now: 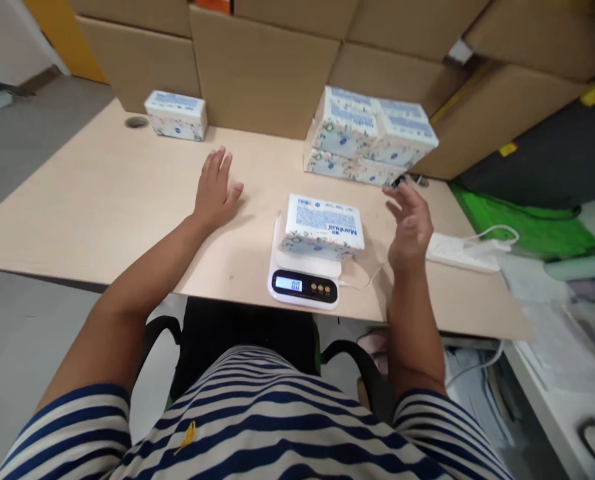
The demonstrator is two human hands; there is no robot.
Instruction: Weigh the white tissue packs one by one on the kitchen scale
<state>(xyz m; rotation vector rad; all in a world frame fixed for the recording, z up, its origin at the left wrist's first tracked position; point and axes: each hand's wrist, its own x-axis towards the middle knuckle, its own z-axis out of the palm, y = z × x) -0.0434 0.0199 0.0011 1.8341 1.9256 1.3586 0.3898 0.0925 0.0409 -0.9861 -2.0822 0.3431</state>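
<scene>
The white, plastic-wrapped tissue pack with blue print and a floral border (323, 223) lies on the platform of a white rectangular digital scale (305, 299). Brand marking on the upper face: "Manhua", in blue. The smaller blue text is too fine to read. The scale display (288, 285) shows "0.0"; three round gold-coloured buttons (320, 289) are set beside it on the black panel.

Left hand (215, 190): above the pale wood-grain tabletop (102, 207), left of the scale, empty. Thumb and fingers are apart. Right hand (408, 223): right of the pack, empty. Fingers are partly curled and slightly apart.

The scale sits near the front edge of the tabletop. Bare surface separates the pack from each hand; a wider bare area extends left of the left hand.

Rear left: a single matching tissue pack (176, 119), near a round cable hole (136, 123). Rear right: a stack of matching packs (367, 137), in front of brown cardboard boxes (265, 80). A white power strip (460, 253) lies right of the right hand.
</scene>
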